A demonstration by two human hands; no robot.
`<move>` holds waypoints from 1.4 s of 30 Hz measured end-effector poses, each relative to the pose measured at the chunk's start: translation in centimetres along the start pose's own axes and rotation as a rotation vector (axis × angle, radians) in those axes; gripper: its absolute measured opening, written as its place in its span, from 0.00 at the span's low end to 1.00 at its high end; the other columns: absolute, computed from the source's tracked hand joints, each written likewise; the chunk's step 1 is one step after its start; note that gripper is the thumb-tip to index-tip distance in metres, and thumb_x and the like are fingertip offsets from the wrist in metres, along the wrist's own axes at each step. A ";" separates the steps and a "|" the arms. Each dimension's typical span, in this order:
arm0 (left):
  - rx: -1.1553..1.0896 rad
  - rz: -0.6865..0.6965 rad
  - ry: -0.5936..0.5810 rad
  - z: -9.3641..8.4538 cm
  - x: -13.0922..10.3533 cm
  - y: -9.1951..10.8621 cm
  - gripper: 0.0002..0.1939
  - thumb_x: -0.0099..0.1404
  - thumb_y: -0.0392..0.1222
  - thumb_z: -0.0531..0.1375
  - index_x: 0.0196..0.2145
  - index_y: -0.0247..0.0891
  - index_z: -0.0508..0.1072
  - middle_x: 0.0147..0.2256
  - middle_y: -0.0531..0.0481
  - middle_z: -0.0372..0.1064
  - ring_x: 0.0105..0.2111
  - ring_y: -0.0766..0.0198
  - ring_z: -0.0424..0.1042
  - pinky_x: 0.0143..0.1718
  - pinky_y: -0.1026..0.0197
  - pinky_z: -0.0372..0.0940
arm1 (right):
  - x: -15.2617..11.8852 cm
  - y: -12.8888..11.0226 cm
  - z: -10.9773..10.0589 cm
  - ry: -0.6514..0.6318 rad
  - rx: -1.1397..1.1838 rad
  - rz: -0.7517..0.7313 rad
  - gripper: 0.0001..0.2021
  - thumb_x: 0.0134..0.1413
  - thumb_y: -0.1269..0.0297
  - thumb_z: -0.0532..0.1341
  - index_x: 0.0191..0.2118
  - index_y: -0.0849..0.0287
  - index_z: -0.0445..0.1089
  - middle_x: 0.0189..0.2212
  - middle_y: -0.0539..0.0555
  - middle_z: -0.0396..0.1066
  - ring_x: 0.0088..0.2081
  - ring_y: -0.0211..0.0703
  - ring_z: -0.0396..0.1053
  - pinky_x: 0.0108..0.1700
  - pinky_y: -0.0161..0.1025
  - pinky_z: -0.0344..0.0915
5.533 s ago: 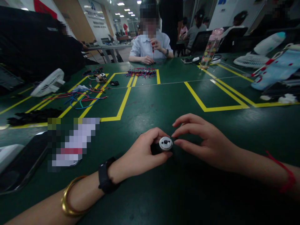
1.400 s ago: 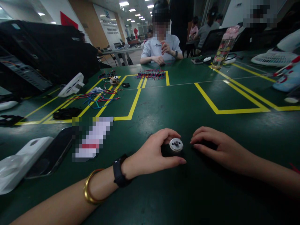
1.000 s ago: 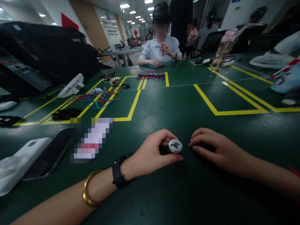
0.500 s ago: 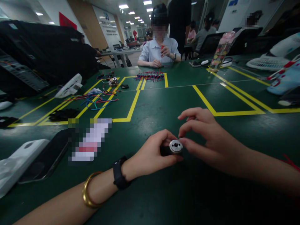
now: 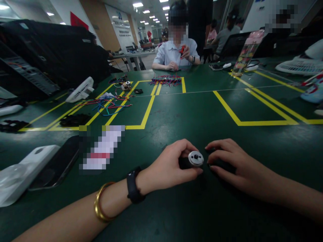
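Observation:
My left hand (image 5: 174,163) is wrapped round a small cylindrical motor (image 5: 196,158), fingers over the far side and thumb along the near side. Its round silver end, with a dark centre and small holes, faces up toward me; a dark body shows between the fingers. To the right, apart from the motor, my right hand (image 5: 233,164) is low over the green table (image 5: 181,215). Its thumb and forefinger come close together, with a tiny dark spot at their tips that is too small to name.
A phone (image 5: 58,164), a white device (image 5: 27,171) and a blurred paper (image 5: 104,148) lie left. Beyond are loose coloured wires (image 5: 111,104), a wire bundle (image 5: 166,80), a white fan (image 5: 80,90) and a bottle (image 5: 247,53). A person (image 5: 175,50) opposite holds a red-handled tool (image 5: 182,50).
My right hand has drawn away from the motor to the right and lowered toward the table. My left hand still holds the motor. The whole view has shifted slightly.

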State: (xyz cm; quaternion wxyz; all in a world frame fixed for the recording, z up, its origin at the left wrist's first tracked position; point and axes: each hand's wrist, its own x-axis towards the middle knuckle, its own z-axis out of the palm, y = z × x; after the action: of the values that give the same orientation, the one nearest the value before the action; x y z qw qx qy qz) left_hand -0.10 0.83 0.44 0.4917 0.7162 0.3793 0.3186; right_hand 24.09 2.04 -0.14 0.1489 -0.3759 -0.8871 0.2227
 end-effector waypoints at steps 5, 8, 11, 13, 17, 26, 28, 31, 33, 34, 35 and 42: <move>0.024 0.019 0.017 -0.1 0.0 0.1 0.17 0.56 0.37 0.67 0.43 0.36 0.68 0.40 0.50 0.69 0.39 0.65 0.71 0.40 0.64 0.66 | -0.3 0.8 -0.3 0.056 0.191 0.059 0.12 0.56 0.59 0.63 0.47 0.47 0.68 0.53 0.53 0.64 0.55 0.53 0.62 0.55 0.54 0.61; 0.003 0.011 0.004 -0.2 0.0 0.3 0.17 0.57 0.36 0.67 0.43 0.35 0.68 0.39 0.51 0.70 0.39 0.65 0.71 0.40 0.65 0.66 | -0.5 1.5 -0.6 0.138 0.395 0.180 0.10 0.58 0.56 0.61 0.46 0.47 0.68 0.50 0.52 0.67 0.52 0.52 0.66 0.50 0.49 0.65; 0.018 0.004 -0.007 -0.2 -0.1 0.4 0.17 0.57 0.34 0.66 0.43 0.36 0.68 0.39 0.51 0.69 0.38 0.65 0.71 0.40 0.64 0.66 | -0.4 1.5 -0.9 0.170 0.480 0.243 0.08 0.59 0.57 0.59 0.43 0.49 0.69 0.46 0.52 0.70 0.48 0.51 0.68 0.45 0.46 0.68; 0.064 0.007 0.000 -0.2 -0.1 0.4 0.17 0.57 0.33 0.65 0.44 0.36 0.68 0.39 0.51 0.69 0.38 0.65 0.70 0.40 0.63 0.66 | -0.2 1.1 -0.9 0.155 0.411 0.190 0.05 0.59 0.61 0.59 0.40 0.51 0.69 0.44 0.53 0.70 0.47 0.49 0.69 0.46 0.47 0.67; 0.088 0.014 0.000 -0.1 -0.1 0.3 0.16 0.58 0.32 0.63 0.44 0.36 0.67 0.40 0.51 0.69 0.38 0.64 0.70 0.40 0.62 0.66 | 0.2 0.0 -0.6 0.046 0.079 -0.017 0.09 0.53 0.68 0.62 0.42 0.53 0.71 0.47 0.55 0.68 0.50 0.51 0.65 0.50 0.52 0.63; 0.075 0.013 -0.005 0.0 -0.1 0.2 0.15 0.57 0.32 0.63 0.42 0.38 0.66 0.36 0.55 0.67 0.34 0.67 0.68 0.34 0.65 0.63 | 2.4 -2.8 -1.9 0.242 0.137 -0.128 0.06 0.58 0.67 0.61 0.41 0.55 0.72 0.43 0.54 0.68 0.45 0.43 0.68 0.47 0.41 0.66; 0.122 0.023 0.009 0.0 -0.1 0.0 0.14 0.57 0.33 0.63 0.41 0.38 0.66 0.35 0.55 0.66 0.33 0.66 0.67 0.33 0.64 0.63 | 3.1 -3.8 -2.1 0.237 0.131 -0.169 0.06 0.58 0.67 0.62 0.41 0.55 0.73 0.42 0.54 0.69 0.45 0.43 0.68 0.47 0.41 0.66; 0.196 0.039 0.026 0.0 -0.1 -0.2 0.13 0.57 0.34 0.63 0.39 0.38 0.65 0.34 0.54 0.65 0.33 0.65 0.66 0.34 0.63 0.62 | 3.7 -4.6 -2.0 0.155 0.130 -0.197 0.06 0.57 0.68 0.63 0.40 0.55 0.74 0.42 0.54 0.69 0.44 0.44 0.68 0.47 0.42 0.66; 0.220 0.052 0.023 0.0 0.0 -0.2 0.13 0.56 0.34 0.63 0.39 0.38 0.65 0.36 0.54 0.65 0.35 0.64 0.66 0.36 0.62 0.62 | 3.8 -4.6 -1.9 0.136 0.165 -0.195 0.06 0.56 0.69 0.63 0.40 0.55 0.74 0.42 0.54 0.69 0.44 0.43 0.69 0.46 0.41 0.66; 0.224 0.054 0.019 0.0 0.0 -0.2 0.13 0.57 0.34 0.63 0.39 0.38 0.66 0.36 0.53 0.66 0.35 0.64 0.66 0.36 0.62 0.62 | 3.8 -4.5 -1.8 0.138 0.193 -0.183 0.06 0.57 0.69 0.63 0.40 0.55 0.74 0.42 0.54 0.70 0.44 0.42 0.69 0.46 0.40 0.66; 0.226 0.052 0.015 -0.1 0.1 -0.1 0.13 0.57 0.35 0.63 0.40 0.38 0.66 0.36 0.53 0.66 0.35 0.64 0.66 0.36 0.62 0.62 | 3.8 -4.4 -1.8 0.141 0.223 -0.164 0.05 0.57 0.68 0.63 0.40 0.55 0.74 0.42 0.53 0.70 0.44 0.42 0.69 0.46 0.39 0.66; 0.263 0.036 0.022 -0.2 0.1 -0.1 0.13 0.57 0.37 0.64 0.38 0.38 0.66 0.34 0.54 0.65 0.33 0.64 0.65 0.34 0.62 0.61 | 3.9 -4.0 -1.6 0.129 0.315 -0.066 0.05 0.58 0.63 0.64 0.39 0.53 0.76 0.42 0.51 0.69 0.45 0.39 0.69 0.48 0.37 0.65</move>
State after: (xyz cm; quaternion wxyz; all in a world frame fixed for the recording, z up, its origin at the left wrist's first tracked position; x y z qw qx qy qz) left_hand -0.24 1.01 0.42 0.3837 0.7777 0.4099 0.2827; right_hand 19.72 2.86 3.62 0.2697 -0.3319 -0.8418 0.3294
